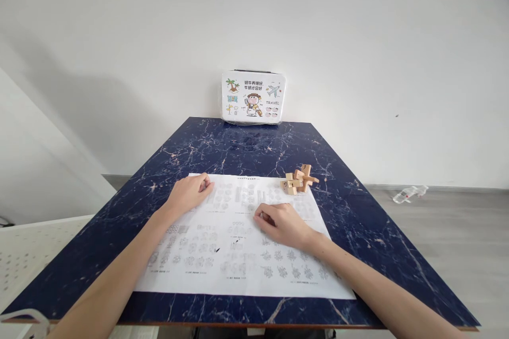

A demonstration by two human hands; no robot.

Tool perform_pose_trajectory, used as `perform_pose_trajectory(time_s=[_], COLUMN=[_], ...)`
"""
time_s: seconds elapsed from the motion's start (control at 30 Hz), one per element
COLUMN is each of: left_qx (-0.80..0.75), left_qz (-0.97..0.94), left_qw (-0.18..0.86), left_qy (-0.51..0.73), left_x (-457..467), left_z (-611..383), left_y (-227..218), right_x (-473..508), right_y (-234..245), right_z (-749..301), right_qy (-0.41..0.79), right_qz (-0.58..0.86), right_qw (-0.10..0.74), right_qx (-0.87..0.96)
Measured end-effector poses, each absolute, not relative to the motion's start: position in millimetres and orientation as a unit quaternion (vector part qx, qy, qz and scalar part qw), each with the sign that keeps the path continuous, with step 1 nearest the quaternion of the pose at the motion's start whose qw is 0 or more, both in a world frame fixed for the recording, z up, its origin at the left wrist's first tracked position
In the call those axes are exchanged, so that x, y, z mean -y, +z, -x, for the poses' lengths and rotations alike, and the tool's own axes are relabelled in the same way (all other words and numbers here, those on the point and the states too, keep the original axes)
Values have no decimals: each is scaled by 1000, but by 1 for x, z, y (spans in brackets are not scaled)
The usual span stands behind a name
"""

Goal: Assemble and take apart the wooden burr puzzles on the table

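A large white instruction sheet [246, 241] printed with rows of small grey diagrams lies across the near half of the table. My left hand [192, 190] rests on its upper left corner, fingers curled in with nothing showing in them. Right of centre, my right hand [284, 221] lies on the sheet in a loose fist, also with nothing visible inside. Just beyond the right hand, interlocking wooden puzzle pieces [294, 184] sit joined or close together at the sheet's upper right corner, and neither hand touches them. Some carry dark marks.
The dark blue marbled table [246, 153] reaches back to a white wall. A white cartoon-printed case [253, 98] stands upright at its far edge. A clear plastic bottle [409, 194] lies on the floor to the right. A white perforated surface [32, 251] is at the left.
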State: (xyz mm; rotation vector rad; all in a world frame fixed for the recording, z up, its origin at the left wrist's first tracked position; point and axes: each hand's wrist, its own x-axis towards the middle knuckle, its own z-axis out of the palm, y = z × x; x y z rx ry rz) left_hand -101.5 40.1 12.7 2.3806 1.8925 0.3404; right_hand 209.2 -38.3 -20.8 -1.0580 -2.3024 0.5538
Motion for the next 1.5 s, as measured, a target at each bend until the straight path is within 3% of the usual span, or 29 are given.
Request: perform_pose_trajectory(time_s=[0.73, 0.87, 0.97, 1.03, 1.13, 1.3, 1.5], left_qx=[-616, -619, -626, -628, -627, -626, -622], left_qz=[-778, -776, -771, -770, -771, -772, -776], left_qw=[46, 47, 43, 37, 30, 24, 16], left_qy=[113, 113, 110, 108, 107, 103, 105], left_x=[-39, -38, -39, -40, -41, -43, -43], left_z=[100, 98, 97, 97, 97, 98, 98], left_y=[15, 16, 17, 16, 15, 13, 12], right_x=[38, 36, 31, 25, 15, 2, -9], right_y=[-19, -14, -8, -3, 3, 5, -9], right_z=[-209, -210, -216, -222, -236, -260, -273], right_qy=[234, 330, 512, 641, 740, 764, 750], right_qz=[396, 406, 404, 350, 232, 114, 103], right_qw=[282, 305, 358, 417, 507, 581, 603], right_qx=[842, 796, 668, 540, 377, 255, 250])
